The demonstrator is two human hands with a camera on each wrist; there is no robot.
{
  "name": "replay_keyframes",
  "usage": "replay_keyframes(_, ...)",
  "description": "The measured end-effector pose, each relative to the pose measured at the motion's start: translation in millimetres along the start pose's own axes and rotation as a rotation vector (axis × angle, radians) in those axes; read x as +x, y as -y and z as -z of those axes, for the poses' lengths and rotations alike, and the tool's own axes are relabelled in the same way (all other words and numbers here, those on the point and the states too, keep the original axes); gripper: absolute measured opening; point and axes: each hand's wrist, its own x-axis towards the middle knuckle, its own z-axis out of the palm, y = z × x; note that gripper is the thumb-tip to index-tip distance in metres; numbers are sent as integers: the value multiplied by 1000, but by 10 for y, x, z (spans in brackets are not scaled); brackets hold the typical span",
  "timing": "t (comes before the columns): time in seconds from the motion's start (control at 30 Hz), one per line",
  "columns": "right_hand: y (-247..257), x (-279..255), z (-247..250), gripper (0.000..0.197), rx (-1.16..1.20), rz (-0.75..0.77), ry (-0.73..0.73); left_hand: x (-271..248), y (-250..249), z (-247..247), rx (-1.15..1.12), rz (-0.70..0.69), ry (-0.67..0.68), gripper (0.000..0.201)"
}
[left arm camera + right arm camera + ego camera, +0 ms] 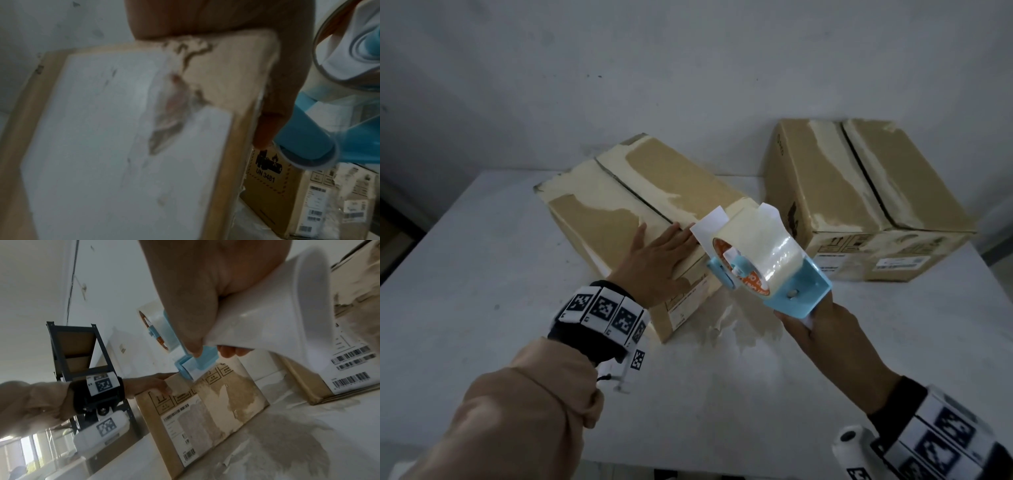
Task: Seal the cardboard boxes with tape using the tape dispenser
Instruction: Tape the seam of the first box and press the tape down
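Note:
A closed cardboard box point(619, 205) with torn paper patches lies on the white table point(482, 274), its centre seam running away from me. My left hand point(657, 260) rests flat on the box's near end, fingers straight. My right hand point(822, 329) grips the white handle point(267, 318) of a light-blue tape dispenser point(787, 291) loaded with a clear tape roll point(763, 240). The dispenser's front roller point(185, 369) hovers at the box's near top edge, beside my left fingers point(273, 126). A second box point(866, 198) stands to the right.
The second box point(353, 353) carries barcode labels and has an unsealed dark seam on top. Torn paper residue point(739, 329) marks the table in front of the near box. A grey wall point(688, 68) lies behind the table. A dark shelf frame point(72, 345) stands off to the left.

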Motion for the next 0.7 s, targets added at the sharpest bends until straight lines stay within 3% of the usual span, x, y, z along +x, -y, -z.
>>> replay_keyframes(0.1, -31, 8, -32, 39, -80, 27, -36, 15, 20, -21, -1, -13, -22, 79)
replay_keyframes(0.2, -264, -183, -155, 42, -150, -63, 25, 56, 67, -35, 16, -1, -4, 81)
replay_keyframes(0.33, -633, -519, -262, 42, -73, -342, 10, 67, 67, -70, 6, -10, -21, 81)
replay_keyframes(0.5, -664, -417, -319, 44, -44, -210, -63, 54, -25, 46, -36, -2, 7, 72)
replay_keyframes(0.6, -725, -413, -456, 47, -110, -191, 9, 96, -218, 76, -279, 102, -155, 47)
replay_keyframes(0.7, -764, -445, -571, 53, -177, -192, 22, 249, -377, 22, -304, 245, -157, 66)
